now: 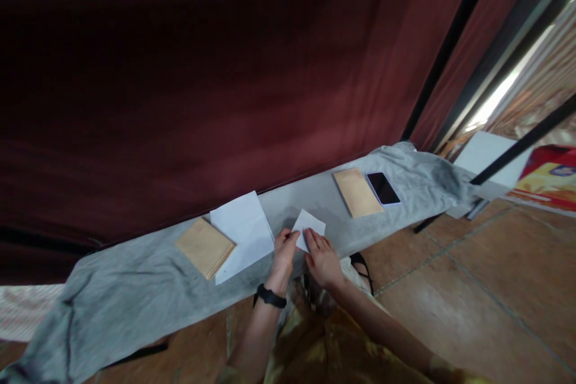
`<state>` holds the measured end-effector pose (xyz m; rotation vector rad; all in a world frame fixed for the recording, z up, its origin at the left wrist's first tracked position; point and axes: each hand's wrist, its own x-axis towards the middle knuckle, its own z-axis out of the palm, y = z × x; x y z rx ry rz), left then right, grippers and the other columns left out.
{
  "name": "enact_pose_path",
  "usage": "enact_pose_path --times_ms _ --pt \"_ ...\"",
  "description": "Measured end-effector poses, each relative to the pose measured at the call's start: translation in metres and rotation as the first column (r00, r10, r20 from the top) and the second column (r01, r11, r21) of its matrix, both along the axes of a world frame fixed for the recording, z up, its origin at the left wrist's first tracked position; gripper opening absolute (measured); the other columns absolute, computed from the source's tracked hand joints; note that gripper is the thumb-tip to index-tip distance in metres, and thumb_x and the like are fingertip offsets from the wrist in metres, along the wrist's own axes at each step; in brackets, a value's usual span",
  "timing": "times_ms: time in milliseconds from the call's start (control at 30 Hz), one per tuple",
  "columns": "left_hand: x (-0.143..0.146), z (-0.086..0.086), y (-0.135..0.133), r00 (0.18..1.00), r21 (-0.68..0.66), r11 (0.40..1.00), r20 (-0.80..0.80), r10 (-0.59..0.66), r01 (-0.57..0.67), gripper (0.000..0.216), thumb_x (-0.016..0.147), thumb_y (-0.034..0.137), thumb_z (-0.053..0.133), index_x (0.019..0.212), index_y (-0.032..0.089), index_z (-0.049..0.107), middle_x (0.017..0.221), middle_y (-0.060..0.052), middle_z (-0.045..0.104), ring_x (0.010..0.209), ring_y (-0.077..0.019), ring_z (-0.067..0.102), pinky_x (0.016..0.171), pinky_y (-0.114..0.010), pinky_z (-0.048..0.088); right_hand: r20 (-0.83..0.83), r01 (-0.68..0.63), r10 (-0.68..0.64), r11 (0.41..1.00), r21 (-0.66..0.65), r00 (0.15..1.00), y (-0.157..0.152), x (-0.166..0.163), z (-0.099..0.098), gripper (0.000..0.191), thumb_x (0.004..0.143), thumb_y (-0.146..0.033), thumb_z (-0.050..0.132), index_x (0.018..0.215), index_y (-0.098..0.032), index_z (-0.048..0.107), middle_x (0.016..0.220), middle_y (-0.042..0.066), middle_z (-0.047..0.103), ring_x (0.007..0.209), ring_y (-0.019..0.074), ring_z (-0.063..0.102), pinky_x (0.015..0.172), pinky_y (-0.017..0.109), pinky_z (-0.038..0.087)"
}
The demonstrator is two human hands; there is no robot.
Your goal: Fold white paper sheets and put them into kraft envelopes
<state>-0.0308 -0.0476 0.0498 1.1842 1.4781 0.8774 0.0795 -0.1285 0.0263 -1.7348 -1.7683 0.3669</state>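
A small folded sheet of white paper [315,223] lies on the grey cloth at the front of the bench, before my body. My left hand [285,252], with a black band on the wrist, pinches the paper's left edge. Across its lower right part my right hand [323,259] rests with the fingers stretched out flat. To the left is a stack of larger white sheets [245,231]. A pile of brown envelopes [204,246] overlaps the left side of those sheets. On the right, a single brown envelope [357,193] lies next to a dark-screened phone [383,188].
The grey cloth [121,306] covers a long, narrow bench along a dark red fabric wall [216,90]. Black poles [450,48] cross the right side. A red and yellow package [551,177] and a white board [490,159] are at far right, above the tiled floor [450,300].
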Motion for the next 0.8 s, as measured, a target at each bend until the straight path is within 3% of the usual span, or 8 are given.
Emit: enact_pose_path --times_ms 133,233,300,333,433,567,667,800 --pt "-0.005 0.010 -0.017 0.883 -0.193 0.976 0.434 0.180 -0.104 0.050 0.083 0.065 0.061 0.102 0.020 0.065 0.105 -0.009 0.070 0.099 -0.0206 0.068 0.077 -0.029 0.055 -0.426 0.060 -0.072 0.997 -0.041 0.902 0.009 0.019 0.015 0.043 0.094 -0.023 0.043 0.133 -0.018 0.061 0.129 0.011 0.068 0.116 0.0246 0.064 0.103 0.039 0.049" --pt "-0.014 0.002 -0.023 0.868 -0.277 0.940 0.395 0.299 -0.198 0.042 0.082 0.050 0.072 0.113 0.024 0.062 0.116 -0.007 0.068 0.110 -0.0206 0.065 0.083 -0.030 0.053 -0.775 0.091 -0.135 0.991 -0.100 0.617 0.020 0.037 0.012 0.039 0.092 -0.044 0.050 0.115 -0.019 0.067 0.105 0.009 0.076 0.099 0.0258 0.069 0.090 0.038 0.055" --pt "-0.017 -0.010 -0.023 0.890 -0.276 0.948 0.375 0.260 -0.160 0.048 0.076 0.038 0.079 0.118 0.024 0.059 0.111 -0.007 0.070 0.103 -0.0208 0.067 0.082 -0.032 0.053 -0.865 0.051 -0.173 0.984 -0.169 0.471 0.027 0.046 0.003 0.040 0.086 -0.050 0.055 0.110 -0.019 0.067 0.095 0.008 0.076 0.087 0.0258 0.070 0.081 0.037 0.057" --pt "-0.017 -0.017 -0.023 0.897 -0.260 0.958 0.385 0.218 -0.121 0.053 0.073 0.035 0.080 0.120 0.023 0.059 0.107 -0.006 0.071 0.097 -0.0211 0.069 0.080 -0.032 0.054 -0.860 0.039 -0.193 0.979 -0.199 0.473 0.031 0.049 -0.002 0.040 0.084 -0.049 0.056 0.108 -0.019 0.066 0.092 0.007 0.075 0.083 0.0253 0.070 0.077 0.037 0.057" --pt "-0.013 -0.035 -0.019 0.946 -0.142 0.987 0.306 0.109 -0.068 0.059 0.070 0.027 0.078 0.125 0.019 0.058 0.089 -0.003 0.073 0.079 -0.0200 0.070 0.071 -0.031 0.054 -0.713 0.136 -0.276 0.959 -0.249 0.645 0.037 0.059 -0.018 0.039 0.081 -0.043 0.057 0.111 -0.018 0.062 0.090 0.007 0.073 0.080 0.0246 0.068 0.075 0.037 0.055" --pt "-0.009 -0.051 -0.020 0.991 0.062 0.998 -0.127 0.029 -0.021 0.068 0.076 0.016 0.068 0.140 0.015 0.049 0.074 0.001 0.069 0.072 -0.0200 0.068 0.077 -0.034 0.055 -0.439 0.247 -0.323 0.943 -0.223 0.838 0.035 0.065 -0.038 0.047 0.087 -0.029 0.052 0.131 -0.012 0.052 0.102 0.013 0.071 0.091 0.0271 0.067 0.086 0.041 0.052" --pt "-0.009 -0.056 -0.025 0.939 0.172 0.982 -0.344 -0.017 0.081 0.068 0.081 0.011 0.060 0.146 0.015 0.044 0.104 -0.009 0.073 0.096 -0.0249 0.070 0.093 -0.039 0.053 -0.094 0.238 -0.251 0.963 -0.129 0.963 0.031 0.065 -0.049 0.048 0.092 -0.021 0.049 0.139 -0.010 0.047 0.120 0.019 0.066 0.106 0.0291 0.065 0.094 0.041 0.049" --pt "-0.011 -0.058 -0.032 0.853 0.221 0.957 -0.520 -0.047 0.188 0.060 0.084 0.010 0.055 0.144 0.014 0.048 0.132 -0.017 0.061 0.115 -0.0289 0.064 0.104 -0.042 0.049 0.163 0.209 -0.193 0.974 -0.083 0.967 0.028 0.065 -0.056 0.045 0.096 -0.022 0.050 0.138 -0.008 0.049 0.117 0.020 0.066 0.109 0.0308 0.061 0.098 0.043 0.046"
